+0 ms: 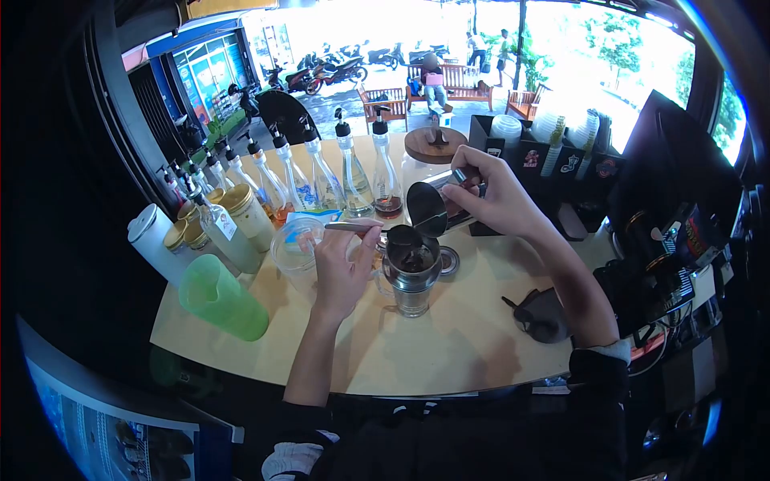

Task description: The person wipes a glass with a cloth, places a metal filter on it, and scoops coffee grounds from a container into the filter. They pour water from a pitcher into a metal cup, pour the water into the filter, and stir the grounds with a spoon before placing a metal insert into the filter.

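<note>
My right hand (499,192) is closed round a shiny metal pitcher (457,200), tilted so that its dark open mouth faces left and down. Below that mouth stands a metal-topped glass mug (413,280) with dark contents showing in its top. My left hand (343,268) pinches the slim handle of a spoon (350,228); its other end reaches over the metal rim, where the dark shapes overlap. A clear plastic tub (295,252) sits just left of my left hand. Beside the mug lies a small round metal lid (449,260).
Several pump bottles (353,180) line the table's far edge. To the left stand a green jug (222,298) and lidded canisters (247,216). A wooden-lidded jar (435,146), a black cup holder (529,164) and a dark pouch-like object (541,315) are farther right.
</note>
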`<state>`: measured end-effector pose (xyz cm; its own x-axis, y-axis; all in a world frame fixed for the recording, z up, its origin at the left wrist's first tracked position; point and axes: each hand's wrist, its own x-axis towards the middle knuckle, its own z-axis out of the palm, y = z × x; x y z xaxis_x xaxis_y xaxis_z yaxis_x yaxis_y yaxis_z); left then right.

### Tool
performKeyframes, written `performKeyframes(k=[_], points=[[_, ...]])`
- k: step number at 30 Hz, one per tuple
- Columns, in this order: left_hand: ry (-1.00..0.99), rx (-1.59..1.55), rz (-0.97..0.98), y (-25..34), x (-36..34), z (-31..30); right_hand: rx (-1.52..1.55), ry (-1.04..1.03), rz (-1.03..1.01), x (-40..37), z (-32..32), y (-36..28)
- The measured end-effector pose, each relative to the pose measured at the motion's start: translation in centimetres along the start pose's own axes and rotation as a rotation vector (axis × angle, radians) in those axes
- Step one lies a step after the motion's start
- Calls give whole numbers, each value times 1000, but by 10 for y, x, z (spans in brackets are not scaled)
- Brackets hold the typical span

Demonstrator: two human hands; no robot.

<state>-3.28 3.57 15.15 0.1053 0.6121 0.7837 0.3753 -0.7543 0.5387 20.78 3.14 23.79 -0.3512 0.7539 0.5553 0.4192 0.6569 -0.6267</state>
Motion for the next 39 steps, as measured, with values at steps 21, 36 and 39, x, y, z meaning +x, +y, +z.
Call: performKeyframes(k=[21,36,39], points=[[-71,-167,-51,-3,-14,-2,4,0,6,-2,4,-12],[-14,11,-36,20,-18,-16,-37,21,-33,2,12,-7],[-1,46,-10,20,-18,-17,-47,42,-59,4,15,-3]])
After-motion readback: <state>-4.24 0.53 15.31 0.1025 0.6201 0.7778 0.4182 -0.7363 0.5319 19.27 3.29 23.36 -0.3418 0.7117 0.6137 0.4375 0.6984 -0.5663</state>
